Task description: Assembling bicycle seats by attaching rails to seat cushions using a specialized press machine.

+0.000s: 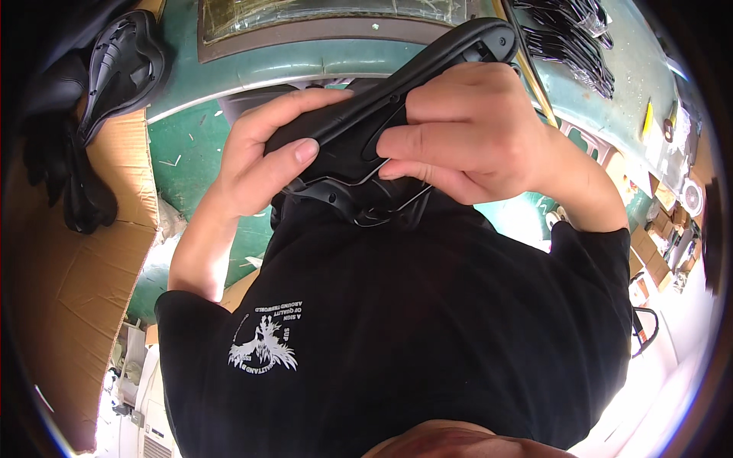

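A black bicycle saddle (427, 62) is held up in front of my chest, tilted, with its underside turned partly toward me. My left hand (256, 149) is closed round its lower left end, thumb on the near side and fingers over the far edge. A thin, shiny black rail (347, 182) runs along the underside. My right hand (481, 133) is closed at the middle of the underside, its fingers and thumb pinched on the rail. The fingers cover part of the rail and the shell behind.
Beyond the saddle lies a green worktable (305, 61) with a brown-framed panel (298, 32). Bundles of black bent rails (569, 46) lie at the far right, near a yellow-handled tool (647, 118). To the left, a cardboard box (114, 252) stands beside more black saddles (126, 65).
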The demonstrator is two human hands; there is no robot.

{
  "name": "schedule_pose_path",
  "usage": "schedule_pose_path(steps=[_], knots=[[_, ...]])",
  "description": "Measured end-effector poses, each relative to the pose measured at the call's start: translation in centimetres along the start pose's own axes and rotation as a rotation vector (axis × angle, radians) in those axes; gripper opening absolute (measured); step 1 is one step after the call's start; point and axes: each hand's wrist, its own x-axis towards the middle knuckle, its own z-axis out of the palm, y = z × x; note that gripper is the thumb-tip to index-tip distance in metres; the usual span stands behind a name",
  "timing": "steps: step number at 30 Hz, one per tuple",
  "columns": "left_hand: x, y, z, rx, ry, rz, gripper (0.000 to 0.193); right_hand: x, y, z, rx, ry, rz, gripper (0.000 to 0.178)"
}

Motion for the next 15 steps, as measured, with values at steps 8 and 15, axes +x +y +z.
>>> schedule_pose_path(steps=[8, 15], knots=[[0.9, -0.4, -0.8, 0.184, -0.037, 0.153, 0.051, 0.8, -0.6, -0.8, -0.015, -0.054, 0.021, 0.015], [0.6, 0.3, -0.5, 0.247, -0.007, 0.160, 0.048, 2.8, 0.3, -0.6, -0.032, -0.121, -0.071, 0.028]])
